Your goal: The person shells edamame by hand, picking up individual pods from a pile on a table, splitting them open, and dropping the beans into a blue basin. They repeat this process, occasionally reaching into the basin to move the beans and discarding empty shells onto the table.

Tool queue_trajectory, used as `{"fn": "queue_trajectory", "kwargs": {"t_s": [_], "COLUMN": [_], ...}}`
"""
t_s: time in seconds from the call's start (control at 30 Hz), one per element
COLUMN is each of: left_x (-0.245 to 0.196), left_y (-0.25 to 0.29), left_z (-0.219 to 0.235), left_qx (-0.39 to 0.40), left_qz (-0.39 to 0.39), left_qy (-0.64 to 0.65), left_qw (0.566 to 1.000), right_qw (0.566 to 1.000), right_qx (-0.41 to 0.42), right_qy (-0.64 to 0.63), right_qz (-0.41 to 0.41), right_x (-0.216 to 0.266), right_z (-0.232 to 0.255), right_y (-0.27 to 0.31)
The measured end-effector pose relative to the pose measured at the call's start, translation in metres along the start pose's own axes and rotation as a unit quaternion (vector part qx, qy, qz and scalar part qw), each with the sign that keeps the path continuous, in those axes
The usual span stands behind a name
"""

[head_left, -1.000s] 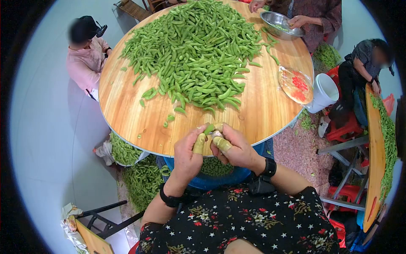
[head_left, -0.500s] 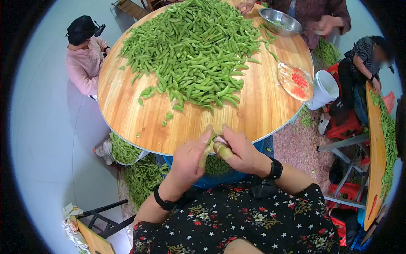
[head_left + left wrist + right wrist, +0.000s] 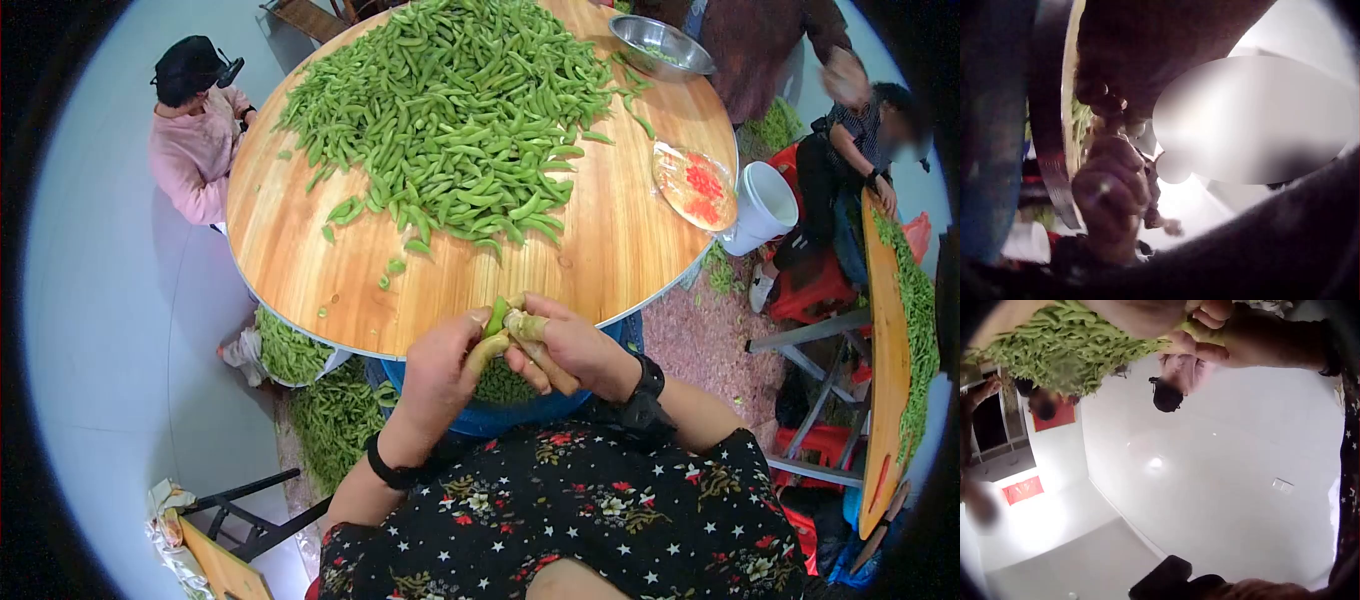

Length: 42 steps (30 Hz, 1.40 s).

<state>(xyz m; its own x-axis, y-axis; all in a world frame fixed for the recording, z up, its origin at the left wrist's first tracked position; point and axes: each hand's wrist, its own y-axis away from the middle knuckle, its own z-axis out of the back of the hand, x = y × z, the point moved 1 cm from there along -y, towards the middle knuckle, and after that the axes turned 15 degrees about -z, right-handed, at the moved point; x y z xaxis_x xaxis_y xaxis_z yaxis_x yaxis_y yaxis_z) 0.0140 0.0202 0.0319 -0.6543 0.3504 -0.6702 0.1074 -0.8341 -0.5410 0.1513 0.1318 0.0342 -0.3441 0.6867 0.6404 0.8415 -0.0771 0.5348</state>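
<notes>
Presumably mid-shelling: small green soybean pod [image 3: 496, 316] pinched between left hand [image 3: 440, 375] and right hand [image 3: 568, 350], both clenched on it, just off the near rim of the round wooden table [image 3: 620, 250], above the blue tub [image 3: 520, 412]. Pod's long axis roughly upright, tip toward the heap of green pods [image 3: 450, 110]. Next, probably: splitting the seam, dropping beans into the tub.

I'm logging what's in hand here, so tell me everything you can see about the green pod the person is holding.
The green pod is a small, bright green bean pod, matching the pile on the round wooden table. It stands roughly upright at the table's near edge, above a blue tub, only its upper part showing. The left hand and the right hand pinch it between their fingertips, which wear yellowish covers. Whether it is split open cannot be told.
</notes>
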Motion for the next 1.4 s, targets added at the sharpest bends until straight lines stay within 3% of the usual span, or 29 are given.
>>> {"fn": "queue_trajectory", "kwargs": {"t_s": [0.03, 0.17, 0.2, 0.23, 0.27, 0.37, 0.4, 0.43, 0.47, 0.5, 0.57, 0.63, 0.87, 0.93, 0.97, 1.03, 1.1, 1.17, 1.2, 1.27, 1.33, 1.4], "left_x": [-0.002, -0.001, 0.003, 0.006, 0.011, 0.019, 0.019, 0.016, 0.013, 0.011, 0.004, -0.005, -0.024, -0.030, -0.034, -0.043, -0.046, -0.039, -0.025, 0.011, 0.046, 0.054], "left_y": [-0.001, -0.001, 0.000, 0.003, 0.005, 0.010, 0.010, 0.009, 0.007, 0.006, 0.004, 0.002, 0.006, 0.013, 0.018, 0.024, 0.033, 0.029, 0.025, 0.003, -0.017, -0.019], "left_z": [0.000, -0.008, -0.007, -0.009, -0.011, -0.014, -0.014, -0.013, -0.013, -0.014, -0.014, -0.008, -0.005, 0.006, 0.013, 0.037, 0.074, 0.090, 0.092, 0.085, 0.074, 0.074], "left_qx": [0.016, -0.045, -0.074, -0.097, -0.125, -0.099, -0.100, -0.070, -0.039, -0.039, -0.004, 0.016, 0.017, 0.032, 0.061, 0.087, 0.267, 0.214, 0.184, 0.124, 0.111, 0.098], "left_qz": [-0.138, -0.140, 0.018, 0.175, 0.215, 0.151, 0.152, 0.103, 0.053, 0.053, -0.041, -0.036, -0.033, -0.009, -0.001, 0.009, 0.179, 0.108, 0.124, 0.015, -0.023, -0.057], "left_qy": [-0.168, -0.197, -0.009, 0.180, 0.275, 0.205, 0.205, 0.131, 0.057, 0.058, -0.004, -0.015, -0.076, -0.079, -0.081, -0.085, -0.193, -0.309, -0.296, -0.319, -0.319, -0.318], "left_qw": [0.976, 0.969, 0.997, 0.963, 0.929, 0.962, 0.962, 0.983, 0.996, 0.996, 0.999, 0.999, 0.996, 0.996, 0.995, 0.993, 0.927, 0.920, 0.929, 0.939, 0.941, 0.941], "right_qw": [0.999, 0.997, 0.993, 0.987, 0.987, 0.978, 0.925, 0.836, 0.836, 0.825, 0.813, 0.720, 0.705, 0.743, 0.745, 0.751, 0.746, 0.746, 0.745, 0.746, 0.750, 0.754], "right_qx": [-0.032, -0.055, -0.073, -0.091, -0.091, -0.109, -0.175, -0.235, -0.235, -0.257, -0.278, -0.253, -0.249, -0.198, -0.195, -0.066, -0.056, -0.034, -0.031, -0.027, -0.024, -0.017], "right_qy": [0.027, 0.049, 0.085, 0.121, 0.122, 0.176, 0.300, 0.413, 0.413, 0.423, 0.434, 0.546, 0.535, 0.520, 0.518, 0.585, 0.596, 0.593, 0.594, 0.607, 0.608, 0.609], "right_qz": [0.013, 0.017, 0.032, 0.047, 0.047, 0.024, 0.152, 0.275, 0.274, 0.273, 0.271, 0.346, 0.394, 0.372, 0.372, 0.298, 0.290, 0.301, 0.302, 0.272, 0.260, 0.244], "right_x": [0.000, -0.001, -0.003, -0.005, -0.003, 0.001, 0.001, 0.002, 0.001, 0.005, 0.008, 0.011, 0.004, 0.003, 0.002, -0.001, -0.005, -0.008, -0.009, -0.010, -0.006, -0.003], "right_z": [-0.002, -0.010, -0.009, -0.009, -0.008, 0.000, 0.005, 0.008, 0.010, 0.008, 0.007, 0.004, -0.002, -0.001, -0.001, -0.005, -0.003, 0.002, 0.000, -0.003, -0.006, -0.007], "right_y": [0.000, 0.002, 0.001, 0.001, 0.003, 0.006, 0.003, 0.002, 0.001, 0.002, 0.003, 0.002, -0.008, -0.011, -0.009, -0.002, 0.002, 0.003, 0.003, 0.003, 0.002, 0.003]}}
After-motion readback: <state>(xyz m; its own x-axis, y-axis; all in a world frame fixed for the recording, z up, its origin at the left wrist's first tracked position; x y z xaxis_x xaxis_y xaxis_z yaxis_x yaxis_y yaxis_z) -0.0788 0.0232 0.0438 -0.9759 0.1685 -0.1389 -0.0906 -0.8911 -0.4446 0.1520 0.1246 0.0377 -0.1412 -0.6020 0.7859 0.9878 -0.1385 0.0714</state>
